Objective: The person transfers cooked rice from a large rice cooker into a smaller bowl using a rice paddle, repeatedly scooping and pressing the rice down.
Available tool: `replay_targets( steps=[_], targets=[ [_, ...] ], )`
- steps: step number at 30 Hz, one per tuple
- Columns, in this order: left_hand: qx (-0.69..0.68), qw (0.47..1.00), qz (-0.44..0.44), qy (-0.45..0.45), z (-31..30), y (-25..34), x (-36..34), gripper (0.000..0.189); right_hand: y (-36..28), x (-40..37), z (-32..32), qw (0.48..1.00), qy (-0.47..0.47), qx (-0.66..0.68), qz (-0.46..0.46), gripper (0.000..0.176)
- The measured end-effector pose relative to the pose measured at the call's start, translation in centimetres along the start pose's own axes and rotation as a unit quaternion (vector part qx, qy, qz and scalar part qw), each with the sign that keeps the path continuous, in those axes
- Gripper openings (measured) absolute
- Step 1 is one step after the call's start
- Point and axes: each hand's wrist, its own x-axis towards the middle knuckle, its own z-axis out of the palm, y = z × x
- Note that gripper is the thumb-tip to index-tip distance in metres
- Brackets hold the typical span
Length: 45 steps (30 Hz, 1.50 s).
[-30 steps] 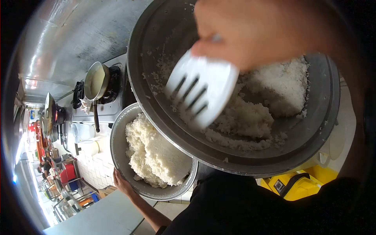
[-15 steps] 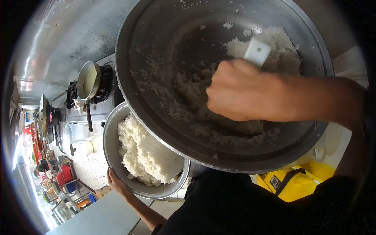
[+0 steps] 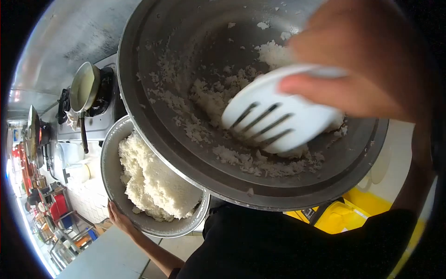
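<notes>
The right hand (image 3: 344,69), blurred, is closed around a white paddle (image 3: 283,109) with 4 slots, held over the large pot (image 3: 325,179). Below it, loose rice (image 3: 211,100) clings across the pot's inside. The left hand (image 3: 120,218), partly open, lays its fingers against the outer wall of the smaller pot (image 3: 111,158), which holds a rice mound (image 3: 160,186) partly beneath the large pot's rim. Beyond, 1 pan (image 3: 85,86) sits on the stove (image 3: 93,128).

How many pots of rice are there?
2: the large pot, with a white slotted scoop over its rice, and the smaller pot partly behind its rim, by the left hand.
</notes>
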Motion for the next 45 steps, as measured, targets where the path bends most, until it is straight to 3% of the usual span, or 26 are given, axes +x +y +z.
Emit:
replay_targets(
  steps=[2,5,6,8,11,13,14,15,16,18,19,20,22,24,26,28,30,32,34,37,38,40,41,43,44,45],
  targets=[
    [-0.009,1.000,-0.008,0.019,-0.2,-0.6,-0.1,0.040,-0.1,-0.1,-1.9,0.998,-0.060,0.002,-0.021,0.029],
    [-0.012,1.000,-0.015,0.012,0.1,-0.1,0.0,0.041,-2.4,0.9,3.4,0.978,-0.189,-0.070,-0.052,0.031],
    [-0.018,1.000,-0.015,0.008,0.6,0.3,0.1,0.041,-1.7,0.7,3.3,0.977,-0.193,-0.074,-0.048,0.031],
    [0.019,0.999,-0.037,0.014,0.5,1.2,-0.6,0.042,0.3,0.7,3.0,0.999,-0.034,0.023,-0.021,0.031],
    [0.012,0.999,-0.022,0.032,-0.5,-0.7,0.2,0.041,1.5,-1.4,-4.2,0.993,-0.100,0.045,0.039,0.031],
    [-0.024,0.999,-0.005,0.022,0.0,-0.7,-0.1,0.041,0.8,-1.5,-3.2,0.985,-0.172,0.023,0.013,0.027],
    [-0.013,0.999,-0.033,0.036,0.8,0.9,-0.7,0.041,-0.2,-1.7,1.0,0.989,-0.144,-0.028,-0.018,0.026],
    [-0.001,0.997,-0.060,0.047,1.2,1.9,-0.9,0.041,-1.4,-1.0,3.8,0.968,-0.229,-0.105,0.013,0.027],
    [-0.005,0.997,-0.058,0.046,1.1,1.8,-0.6,0.041,-1.0,-1.1,4.0,0.967,-0.229,-0.108,0.016,0.027],
    [-0.035,0.998,-0.050,0.022,0.6,1.0,-0.7,0.041,1.3,-0.4,4.3,0.992,-0.122,-0.041,-0.008,0.033],
    [-0.034,0.998,-0.052,0.029,0.6,0.8,-1.0,0.041,2.2,0.2,2.3,0.985,-0.146,-0.004,0.087,0.034],
    [-0.018,0.998,-0.050,0.044,0.8,0.9,-1.0,0.041,3.6,0.5,2.3,0.986,-0.142,-0.002,0.084,0.034],
    [-0.003,0.998,-0.042,0.057,0.9,1.2,-0.6,0.041,7.9,1.1,2.9,0.993,0.025,-0.033,0.113,0.037],
    [0.003,0.999,-0.025,0.034,0.8,1.1,-0.7,0.040,9.7,4.3,2.8,0.972,-0.124,-0.097,0.173,0.044],
    [-0.009,0.999,-0.035,0.036,0.8,1.1,-1.0,0.040,13.1,5.7,10.6,0.985,0.042,-0.126,0.113,0.040],
    [-0.020,0.999,-0.036,0.035,0.6,1.0,-0.6,0.040,14.8,8.6,13.8,0.990,0.048,-0.073,0.111,0.043],
    [-0.005,0.999,-0.028,0.036,0.4,0.5,-0.5,0.040,13.7,12.4,15.2,0.991,0.131,0.004,0.002,0.044],
    [-0.005,0.999,-0.030,0.044,0.7,0.9,-0.6,0.040,10.0,13.9,12.3,0.996,0.019,0.023,-0.086,0.044],
    [0.000,0.998,-0.041,0.043,0.9,1.3,-1.0,0.040,7.1,12.4,12.0,0.969,-0.022,0.024,-0.244,0.042],
    [0.000,0.997,-0.054,0.050,1.6,2.4,-1.3,0.038,5.4,8.8,10.3,0.954,-0.091,0.002,-0.286,0.041],
    [-0.002,0.997,-0.058,0.049,1.6,2.1,-1.2,0.038,5.9,8.4,9.9,0.953,-0.095,0.002,-0.287,0.041],
    [-0.009,0.998,-0.030,0.051,1.3,1.5,-1.0,0.038,8.0,8.0,9.3,0.960,0.095,-0.022,-0.261,0.045],
    [-0.009,0.998,-0.031,0.052,1.2,1.3,-0.9,0.038,9.7,7.9,8.9,0.960,0.095,-0.022,-0.262,0.045],
    [-0.012,0.997,-0.039,0.060,1.0,1.0,-1.0,0.037,13.5,8.2,8.5,0.981,0.141,-0.053,-0.122,0.047],
    [-0.014,0.997,-0.039,0.061,1.0,1.1,-1.1,0.037,14.5,8.5,9.0,0.981,0.141,-0.056,-0.123,0.047],
    [-0.018,0.998,-0.031,0.057,1.1,1.3,-1.1,0.037,15.1,8.7,10.1,0.993,0.059,-0.077,-0.072,0.048]
  ],
)
